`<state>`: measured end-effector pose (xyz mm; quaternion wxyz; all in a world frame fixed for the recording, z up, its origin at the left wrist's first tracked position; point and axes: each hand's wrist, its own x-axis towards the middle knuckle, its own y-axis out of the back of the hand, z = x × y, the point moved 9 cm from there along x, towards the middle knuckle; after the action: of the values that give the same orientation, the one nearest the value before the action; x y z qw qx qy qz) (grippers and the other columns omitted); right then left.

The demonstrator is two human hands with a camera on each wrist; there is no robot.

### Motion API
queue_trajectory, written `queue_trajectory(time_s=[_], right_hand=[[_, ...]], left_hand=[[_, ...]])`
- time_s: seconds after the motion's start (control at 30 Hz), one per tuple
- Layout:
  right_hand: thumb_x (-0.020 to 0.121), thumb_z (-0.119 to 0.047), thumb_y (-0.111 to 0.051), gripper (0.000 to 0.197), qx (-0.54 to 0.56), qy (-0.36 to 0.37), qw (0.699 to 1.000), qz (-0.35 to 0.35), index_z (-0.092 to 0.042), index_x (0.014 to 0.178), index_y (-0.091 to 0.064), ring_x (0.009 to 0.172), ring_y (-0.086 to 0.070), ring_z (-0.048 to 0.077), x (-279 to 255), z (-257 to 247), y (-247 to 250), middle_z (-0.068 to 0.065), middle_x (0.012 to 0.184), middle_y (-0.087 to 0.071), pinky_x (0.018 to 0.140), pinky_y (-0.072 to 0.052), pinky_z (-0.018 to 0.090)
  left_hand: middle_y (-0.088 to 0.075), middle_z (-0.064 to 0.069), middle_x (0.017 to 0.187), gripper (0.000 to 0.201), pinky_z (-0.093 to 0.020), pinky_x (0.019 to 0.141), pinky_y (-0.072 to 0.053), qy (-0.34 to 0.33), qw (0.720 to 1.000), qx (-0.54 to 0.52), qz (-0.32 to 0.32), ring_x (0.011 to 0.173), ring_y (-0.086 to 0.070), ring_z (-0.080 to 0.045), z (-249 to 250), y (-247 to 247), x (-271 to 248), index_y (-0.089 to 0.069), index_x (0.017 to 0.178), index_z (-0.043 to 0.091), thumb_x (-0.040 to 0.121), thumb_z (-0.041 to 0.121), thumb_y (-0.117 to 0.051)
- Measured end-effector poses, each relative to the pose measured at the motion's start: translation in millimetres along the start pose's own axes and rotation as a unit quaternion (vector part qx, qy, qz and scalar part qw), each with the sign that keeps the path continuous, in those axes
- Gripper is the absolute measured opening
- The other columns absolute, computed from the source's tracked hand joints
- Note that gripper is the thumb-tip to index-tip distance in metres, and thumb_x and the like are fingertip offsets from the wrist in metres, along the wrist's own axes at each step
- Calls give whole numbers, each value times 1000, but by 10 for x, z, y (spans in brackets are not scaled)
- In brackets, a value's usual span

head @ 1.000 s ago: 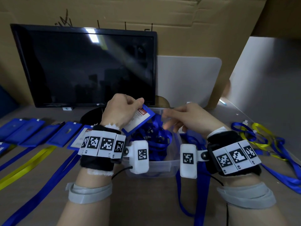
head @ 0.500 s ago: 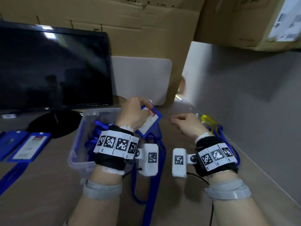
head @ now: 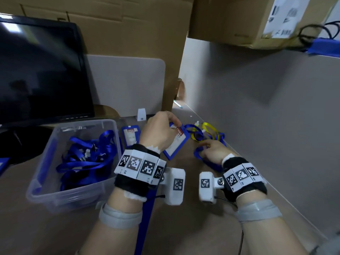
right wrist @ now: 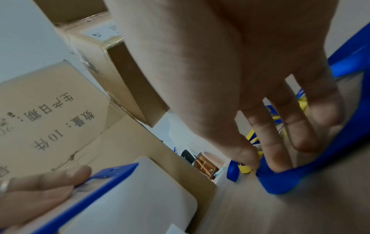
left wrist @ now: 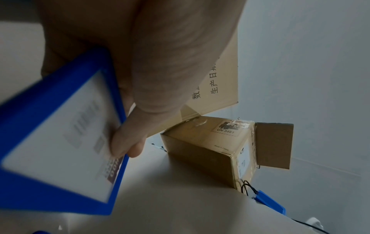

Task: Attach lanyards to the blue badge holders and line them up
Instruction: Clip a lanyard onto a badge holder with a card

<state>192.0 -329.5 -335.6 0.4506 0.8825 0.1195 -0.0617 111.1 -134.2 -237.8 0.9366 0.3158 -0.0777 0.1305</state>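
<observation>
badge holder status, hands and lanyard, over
Left hand grips blue badge holder off the desk. Right hand fingers on blue lanyard, grip unclear. Yellow lanyard tangled alongside.

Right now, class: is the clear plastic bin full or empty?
Partly full: the lidless clear plastic bin holds a tangle of blue lanyards lying below its rim.

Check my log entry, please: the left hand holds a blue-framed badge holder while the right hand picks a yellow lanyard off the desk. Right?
Not quite. The left hand does hold the blue-framed badge holder, but the right hand is pinching a blue lanyard on the desk, not a yellow one. The right wrist view shows its fingertips on the blue strap; the yellow lanyard lies beyond it.
</observation>
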Motion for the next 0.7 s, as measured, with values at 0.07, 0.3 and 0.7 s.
queue_trajectory(time_s=[0.07,0.3,0.7], right_hand=[[87,-12,-60,58,-9,-11,1000,-5,-20,143,-51,116,-59,29,23,-51,-34,11,131,-60,100,-48,36],[80,-64,-64,54,-87,-25,996,-28,-10,83,-70,77,-66,27,40,-160,-182,10,82,-71,77,-54,37],[92,4,-54,29,107,62,992,-13,-7,116,-63,52,-61,13,-247,-722,-260,10,86,-70,59,-53,28]], left_hand=[[-70,4,111,18,-38,79,-61,3,1000,1,6,99,-67,-15,-39,44,-9,-64,90,33,94,15,-64],[-69,3,109,17,-37,78,-61,11,1000,1,13,98,-67,-16,-152,236,-15,-64,91,32,94,15,-64],[-71,0,105,19,-28,64,-58,28,998,-32,52,91,-69,-15,-297,686,-155,-66,91,30,98,14,-59]])
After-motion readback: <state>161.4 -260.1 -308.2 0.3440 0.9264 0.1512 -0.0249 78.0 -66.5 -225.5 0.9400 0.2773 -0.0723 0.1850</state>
